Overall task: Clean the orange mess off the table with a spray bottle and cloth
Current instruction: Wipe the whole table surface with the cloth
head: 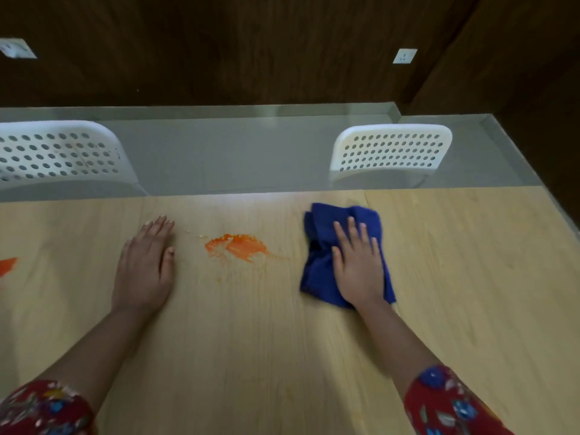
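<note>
Smeared orange mess (pixel 237 245) on light wood-grain table (pixel 251 340), midway between hands. Right hand (pixel 357 265), fingers flat and spread, presses crumpled blue cloth (pixel 317 268) just right of smear; left hand (pixel 146 262) flat, empty. Wiping step: next, slide cloth left across smear; spray bottle unseen.

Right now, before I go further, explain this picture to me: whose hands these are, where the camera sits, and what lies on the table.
There is no machine here. A person works with bare hands, and the single camera sits on their head, looking forward and down. The left hand lies flat on the wooden table, holding nothing. The right hand presses flat on a blue cloth. Between them is an orange smear, not yet wiped. Another orange patch shows at the left edge. Beyond the table stand a left chair and a right chair, both white. No spray bottle is in view.
</note>
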